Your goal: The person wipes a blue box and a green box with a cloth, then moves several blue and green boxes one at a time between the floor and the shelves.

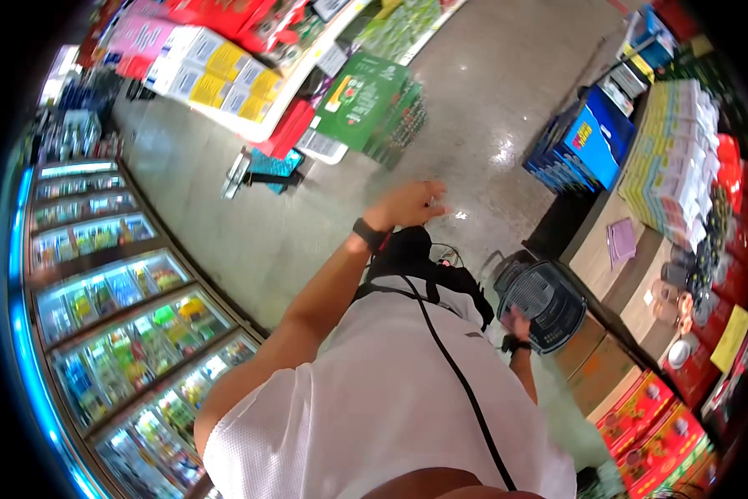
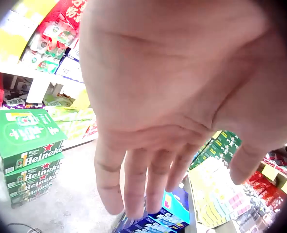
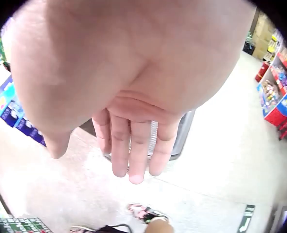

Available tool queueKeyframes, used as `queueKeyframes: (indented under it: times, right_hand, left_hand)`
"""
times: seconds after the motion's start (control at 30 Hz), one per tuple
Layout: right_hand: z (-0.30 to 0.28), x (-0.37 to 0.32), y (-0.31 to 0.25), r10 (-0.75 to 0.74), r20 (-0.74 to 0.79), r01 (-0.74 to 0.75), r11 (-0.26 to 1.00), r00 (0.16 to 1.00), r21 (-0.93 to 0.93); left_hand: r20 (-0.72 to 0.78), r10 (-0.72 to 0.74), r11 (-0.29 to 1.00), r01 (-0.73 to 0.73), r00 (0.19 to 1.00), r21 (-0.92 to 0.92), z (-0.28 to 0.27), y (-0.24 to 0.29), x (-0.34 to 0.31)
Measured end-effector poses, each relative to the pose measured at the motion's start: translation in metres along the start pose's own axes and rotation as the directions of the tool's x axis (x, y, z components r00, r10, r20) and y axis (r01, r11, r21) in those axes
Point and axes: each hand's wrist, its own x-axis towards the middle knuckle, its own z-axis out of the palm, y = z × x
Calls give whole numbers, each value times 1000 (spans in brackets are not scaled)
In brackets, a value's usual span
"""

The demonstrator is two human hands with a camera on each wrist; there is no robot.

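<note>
My left hand [image 1: 407, 205] is held out in front of my body, holding nothing. In the left wrist view its palm fills the top and the fingers [image 2: 136, 182] extend downward, apart from the things around. Nearest to it on that side is a stack of green Heineken beer cases [image 2: 34, 160]. My right hand [image 1: 517, 324] hangs beside a dark grey shopping basket [image 1: 561, 291] and overlaps its edge in the head view. The right wrist view shows its fingers [image 3: 138, 150] straight, with the basket's rim [image 3: 185, 133] partly hidden behind them.
Glass-door fridges [image 1: 133, 349] line the left. A display table [image 1: 262, 125] with packaged goods stands ahead, beside a blue-and-black bundle [image 1: 274, 170] on the floor. Stacked blue boxes [image 1: 586, 137] and a wooden shelf [image 1: 594, 266] run along the right, with red cartons [image 1: 653, 424] behind.
</note>
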Motion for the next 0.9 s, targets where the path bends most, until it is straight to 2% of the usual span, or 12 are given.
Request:
queueKeyframes:
  times: [0.07, 0.13, 0.27, 0.33, 0.37, 0.43, 0.5, 0.53, 0.6, 0.67, 0.8, 0.9]
  right_hand:
    - [1, -30, 25, 201, -77, -203, 979, 976, -17]
    - [-8, -43, 41, 285, -11, -283, 945, 958, -166]
    - [-1, -42, 22, 210, -7, -207, 955, 978, -213]
    - [7, -18, 5, 182, 18, -157, 889, 983, -430]
    - [8, 15, 12, 200, -15, -195, 933, 980, -302]
    - [20, 47, -16, 10, 273, 19, 994, 962, -104]
    - [65, 41, -77, -33, 135, 65, 967, 990, -247]
    - [78, 64, -88, -66, 176, 107, 967, 982, -233]
    - [107, 93, -113, -96, 202, 142, 963, 975, -228]
    - [148, 85, -158, -268, 233, 333, 889, 935, -314]
    - [213, 90, -219, -242, 232, 312, 889, 942, -337]
    - [226, 111, -246, -86, 211, 168, 896, 974, -410]
  left_hand:
    - [-20, -9, 998, 10, 1000, 55, 12, 5, -22]
    - [-25, -73, 996, 71, 997, -55, 18, 0, -47]
    - [-91, -192, 981, 189, 977, -39, -4, 1, -84]
    - [-125, -264, 964, 267, 956, 7, -19, -17, -91]
    - [-133, -262, 963, 268, 956, 30, -28, -24, -91]
    - [-149, -278, 957, 287, 949, 41, -46, -41, -89]
    - [-158, -303, 950, 311, 940, 29, -65, -48, -86]
    - [-152, -298, 952, 305, 942, 22, -74, -58, -83]
    - [-166, -284, 955, 295, 944, 42, -97, -88, -75]
    - [-166, -289, 956, 292, 943, -4, -124, -114, -67]
    - [-80, -351, 934, 343, 933, -102, -173, -197, -45]
    - [-42, -471, 857, 446, 881, -258, -162, -299, -28]
